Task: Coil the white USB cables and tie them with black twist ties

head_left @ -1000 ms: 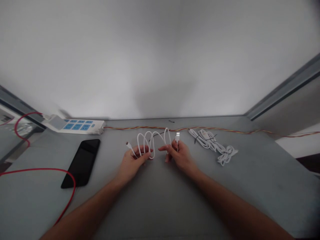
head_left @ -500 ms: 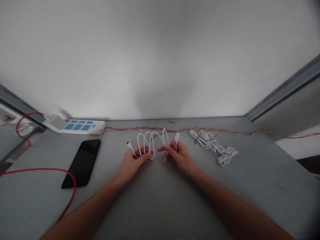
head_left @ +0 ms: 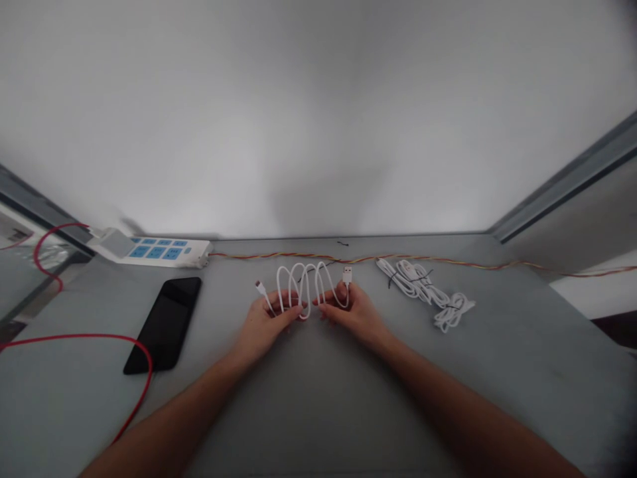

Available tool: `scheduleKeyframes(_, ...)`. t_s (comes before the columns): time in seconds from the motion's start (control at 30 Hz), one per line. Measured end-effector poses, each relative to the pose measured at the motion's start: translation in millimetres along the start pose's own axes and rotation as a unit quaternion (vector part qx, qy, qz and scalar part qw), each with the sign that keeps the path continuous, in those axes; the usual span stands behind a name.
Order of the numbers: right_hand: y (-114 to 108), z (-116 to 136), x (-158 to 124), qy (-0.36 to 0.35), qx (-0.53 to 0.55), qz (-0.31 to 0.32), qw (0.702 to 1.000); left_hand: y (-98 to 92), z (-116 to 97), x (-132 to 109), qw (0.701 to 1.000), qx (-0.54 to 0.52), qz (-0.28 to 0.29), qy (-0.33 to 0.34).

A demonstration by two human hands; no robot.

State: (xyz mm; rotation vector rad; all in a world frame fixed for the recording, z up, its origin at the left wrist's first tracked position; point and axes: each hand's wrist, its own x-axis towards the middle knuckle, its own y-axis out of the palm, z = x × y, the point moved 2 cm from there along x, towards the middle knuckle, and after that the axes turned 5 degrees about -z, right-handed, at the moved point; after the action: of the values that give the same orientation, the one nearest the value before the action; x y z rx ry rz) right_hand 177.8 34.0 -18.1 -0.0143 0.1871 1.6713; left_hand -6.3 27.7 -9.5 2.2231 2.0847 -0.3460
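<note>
A white USB cable (head_left: 307, 292) hangs in several loose loops between my two hands, over the grey table. My left hand (head_left: 263, 325) is closed on the left loops, thumb on top, with the small connector end sticking up beside the fingers. My right hand (head_left: 353, 315) pinches the right loops between thumb and fingers. Above its fingers stands the cable's wide USB plug (head_left: 347, 274). Parts of the lower loops are hidden by the fingers. Behind the loops lies a thin dark tie (head_left: 310, 268).
At the left are a black phone (head_left: 164, 325), a red cable (head_left: 148, 372) and a white power strip (head_left: 199, 252) with a charger (head_left: 117, 243). Tied white cables (head_left: 418, 279) lie at the right. A twisted wire (head_left: 448, 264) runs along the back, near a small dark tie (head_left: 343, 243).
My right hand has moved slightly left and closed its thumb on the loops. The right loops are now nearer the left ones, and the USB plug has shifted left. My left hand has barely moved.
</note>
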Motion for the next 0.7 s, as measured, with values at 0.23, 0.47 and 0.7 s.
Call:
scheduleKeyframes(0.23,1.2,-1.7,1.9,0.010,-0.010,-0.003,1.000,0.5,0.9,1.1,1.000,-0.004,0.016,0.003)
scheduleKeyframes(0.47,1.5,-3.3,2.4,0.011,0.002,0.019,1.000,0.2,-0.1,0.2,1.000,0.008,0.028,0.009)
scheduleKeyframes(0.7,0.2,-4.2,2.7,0.022,-0.024,0.042,0.999,1.2,-2.6,-0.1,1.000,-0.003,0.021,0.003)
